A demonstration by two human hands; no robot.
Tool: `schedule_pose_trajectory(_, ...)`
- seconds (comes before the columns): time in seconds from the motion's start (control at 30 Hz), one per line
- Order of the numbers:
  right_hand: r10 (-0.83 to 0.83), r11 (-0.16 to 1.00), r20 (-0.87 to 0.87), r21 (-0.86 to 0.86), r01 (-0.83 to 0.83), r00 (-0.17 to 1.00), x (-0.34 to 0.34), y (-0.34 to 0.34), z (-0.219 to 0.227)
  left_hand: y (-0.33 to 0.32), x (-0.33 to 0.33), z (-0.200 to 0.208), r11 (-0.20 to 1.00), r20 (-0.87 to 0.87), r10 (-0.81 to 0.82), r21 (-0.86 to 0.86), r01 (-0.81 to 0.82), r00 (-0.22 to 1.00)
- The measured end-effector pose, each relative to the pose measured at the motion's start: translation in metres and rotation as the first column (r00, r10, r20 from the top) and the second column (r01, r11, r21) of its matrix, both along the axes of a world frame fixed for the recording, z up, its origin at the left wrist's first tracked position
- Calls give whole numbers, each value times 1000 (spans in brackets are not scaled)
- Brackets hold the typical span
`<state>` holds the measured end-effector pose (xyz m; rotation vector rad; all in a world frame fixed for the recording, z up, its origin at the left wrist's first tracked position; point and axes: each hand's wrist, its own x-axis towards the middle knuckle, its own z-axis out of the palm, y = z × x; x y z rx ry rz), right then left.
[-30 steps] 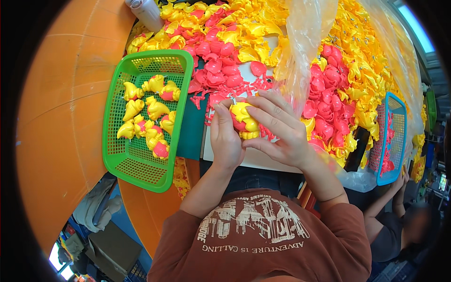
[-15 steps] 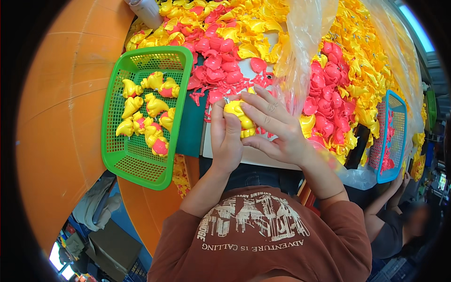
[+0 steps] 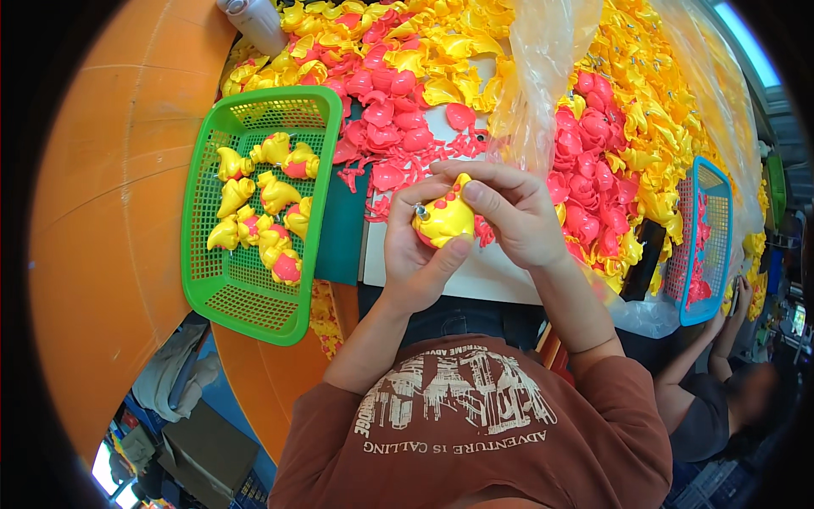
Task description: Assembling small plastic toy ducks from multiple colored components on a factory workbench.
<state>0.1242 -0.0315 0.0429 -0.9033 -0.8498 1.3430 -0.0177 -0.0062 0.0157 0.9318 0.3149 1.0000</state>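
Note:
Above the table's near edge, both my hands are closed round a yellow plastic toy figure with pinkish-red spots and a small metal fitting at its left. My left hand cups it from the left and below, thumb along its lower side. On the other side my right hand grips its upper right end between thumb and fingers. Several similar yellow and red figures lie in a green plastic basket to the left. Just beyond my hands spread loose red shell pieces.
Heaps of yellow shell pieces cover the far and right side. A clear plastic sheet hangs among them. At the far left stands a pale bottle. A blue basket holds red pieces near a co-worker's arms at the right.
The toy figure has been turned in my hands, so its red spots and metal fitting now show. My right fingers have closed in from a spread pose onto its upper end.

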Motion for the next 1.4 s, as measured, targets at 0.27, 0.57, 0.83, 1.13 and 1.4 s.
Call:
schedule_pose_trajectory(0.27,-84,996,117,-26,88,990,-4,2,6,-1,5,-3,997,-20,50,51,-49,999)
schedule_pose_trajectory(0.57,-202,904,659,410,-121,725,2,1,9,6,4,0,971,56,20,-239,-6,998)
schedule_pose_trajectory(0.83,-179,876,684,438,-202,707,3,-1,1,6,-4,0,961,-31,-35,-276,25,999)
schedule_pose_trajectory(1.13,-219,874,672,457,-163,708,3,-3,8,6,-3,6,952,5,-19,-306,19,1000)
schedule_pose_trajectory(1.4,-253,872,723,458,-171,643,0,-7,9,6,-3,8,953,6,-21,-303,22,1000)
